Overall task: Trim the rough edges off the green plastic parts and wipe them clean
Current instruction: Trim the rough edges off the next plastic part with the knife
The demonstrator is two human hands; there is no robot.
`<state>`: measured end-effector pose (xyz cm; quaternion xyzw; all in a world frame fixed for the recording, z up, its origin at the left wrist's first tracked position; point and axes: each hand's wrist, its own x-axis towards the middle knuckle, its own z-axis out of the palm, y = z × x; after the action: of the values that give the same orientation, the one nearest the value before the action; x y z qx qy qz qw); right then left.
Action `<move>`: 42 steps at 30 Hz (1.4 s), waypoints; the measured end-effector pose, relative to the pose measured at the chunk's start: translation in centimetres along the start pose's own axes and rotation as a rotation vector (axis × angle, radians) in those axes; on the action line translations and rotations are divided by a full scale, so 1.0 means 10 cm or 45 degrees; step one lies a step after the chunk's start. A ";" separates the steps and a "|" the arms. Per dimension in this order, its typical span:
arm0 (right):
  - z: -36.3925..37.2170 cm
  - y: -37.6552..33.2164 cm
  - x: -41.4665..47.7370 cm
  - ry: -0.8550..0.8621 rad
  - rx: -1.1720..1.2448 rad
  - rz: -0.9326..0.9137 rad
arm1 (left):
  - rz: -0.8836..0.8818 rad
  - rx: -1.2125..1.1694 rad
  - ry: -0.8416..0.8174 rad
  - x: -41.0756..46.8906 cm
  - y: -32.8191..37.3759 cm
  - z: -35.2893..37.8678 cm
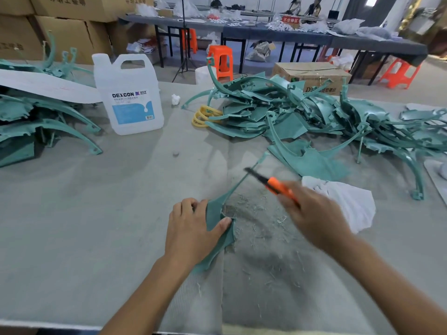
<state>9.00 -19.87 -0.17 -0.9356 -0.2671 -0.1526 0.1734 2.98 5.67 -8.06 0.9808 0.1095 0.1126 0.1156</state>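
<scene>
Left hand (pixel 193 228) on green part (pixel 215 213) — right hand (pixel 314 213) around orange knife (pixel 273 184)

Two bare forearms come into the picture from the lower edge, and each one ends in a bare hand. The left hand (pixel 193 232) wears no glove, no ring and no bracelet that can be seen. The nails on its fingers are short and without polish. The right hand (pixel 314 217) is also without glove, and its wrist carries no watch or band. It looks a little blurred, so small details on its fingers cannot be told. No sleeve is visible on either arm; both forearms are uncovered up to the edge of the picture.
</scene>
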 end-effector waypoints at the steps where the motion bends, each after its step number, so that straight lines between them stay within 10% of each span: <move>1: 0.12 -0.07 -0.06 -0.053 0.025 -0.021 | 0.001 0.005 0.000 0.00 0.00 0.00; 21: 0.31 -0.01 0.22 0.172 -0.067 0.210 | 0.044 0.019 -0.042 -0.02 0.02 -0.11; 29: 0.37 -0.10 -0.11 -0.302 0.082 0.045 | -0.026 0.101 -0.029 -0.26 0.11 -0.18; 42: 0.44 -0.22 0.02 -0.485 -0.077 -0.014 | 0.037 -0.079 -0.165 -0.17 -0.04 -0.07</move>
<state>8.75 -16.23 -3.47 -0.9508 -0.2956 0.0183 0.0907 1.08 5.75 -7.81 0.9834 0.0839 0.0540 0.1513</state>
